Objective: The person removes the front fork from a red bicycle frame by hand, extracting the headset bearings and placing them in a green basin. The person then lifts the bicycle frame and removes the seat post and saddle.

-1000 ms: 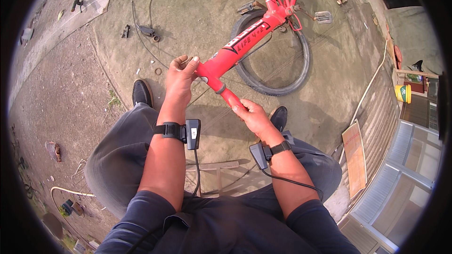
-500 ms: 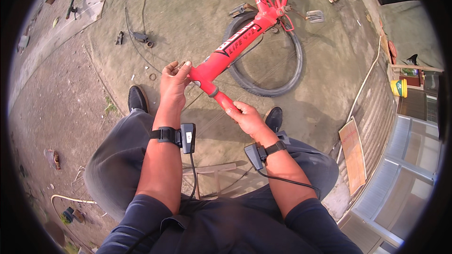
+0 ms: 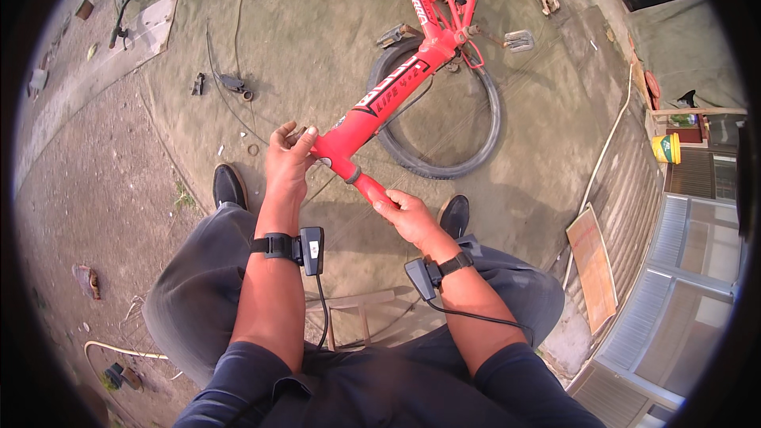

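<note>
A red bicycle frame (image 3: 396,85) slants from the upper middle down toward me, its head tube (image 3: 336,160) nearest. From the head tube's lower end juts a red fork (image 3: 371,190), with a grey ring where the two meet. My right hand (image 3: 408,214) is closed around the fork, thumb on top. At the head tube's other end, my left hand (image 3: 289,154) has thumb and fingers drawn together; whatever lies between the fingertips is hidden. Beneath the frame a black-tyred bicycle wheel (image 3: 493,119) lies on the ground. A pedal (image 3: 519,40) sticks out at the right.
Handlebars (image 3: 139,1) lie at the far left. Small dark parts with a cable (image 3: 234,84) and a ring (image 3: 253,149) rest left of the frame. A low wooden stool (image 3: 353,301) shows between my legs. On the right are a board (image 3: 593,268) and a yellow bucket (image 3: 666,148).
The whole picture has shifted slightly, with the frame and both hands appearing a little lower and left. Both hands keep their places on the head tube end and the fork.
</note>
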`<state>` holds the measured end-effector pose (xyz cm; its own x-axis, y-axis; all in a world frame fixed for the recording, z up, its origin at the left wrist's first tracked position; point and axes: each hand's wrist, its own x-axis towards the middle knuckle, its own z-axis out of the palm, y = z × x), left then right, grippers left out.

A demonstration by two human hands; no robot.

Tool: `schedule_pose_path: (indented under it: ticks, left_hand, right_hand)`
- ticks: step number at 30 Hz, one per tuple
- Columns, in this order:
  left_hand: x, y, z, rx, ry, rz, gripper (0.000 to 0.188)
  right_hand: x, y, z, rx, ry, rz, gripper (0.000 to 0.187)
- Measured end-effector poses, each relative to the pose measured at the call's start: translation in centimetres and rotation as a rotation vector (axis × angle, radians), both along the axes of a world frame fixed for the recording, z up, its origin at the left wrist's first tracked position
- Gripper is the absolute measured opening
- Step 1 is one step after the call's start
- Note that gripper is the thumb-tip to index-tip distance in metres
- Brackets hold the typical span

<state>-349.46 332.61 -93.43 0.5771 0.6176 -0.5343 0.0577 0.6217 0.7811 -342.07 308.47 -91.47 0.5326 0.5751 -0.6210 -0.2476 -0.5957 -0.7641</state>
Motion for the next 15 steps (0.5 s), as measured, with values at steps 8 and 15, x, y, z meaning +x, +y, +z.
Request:
schedule_pose_path:
  ticks: [8,15]
  left_hand:
    - [-0.90,0.68,-0.15,-0.030,-0.179,-0.007,0.074]
    - [-0.35,0.51,0.12,0.072,0.000,-0.040,0.073]
  right_hand:
    - [-0.08,-0.25,-0.61,0.019,-0.012,-0.010,0.030]
    - [-0.10,-0.24,-0.27,-0.001,-0.022,0.008,0.029]
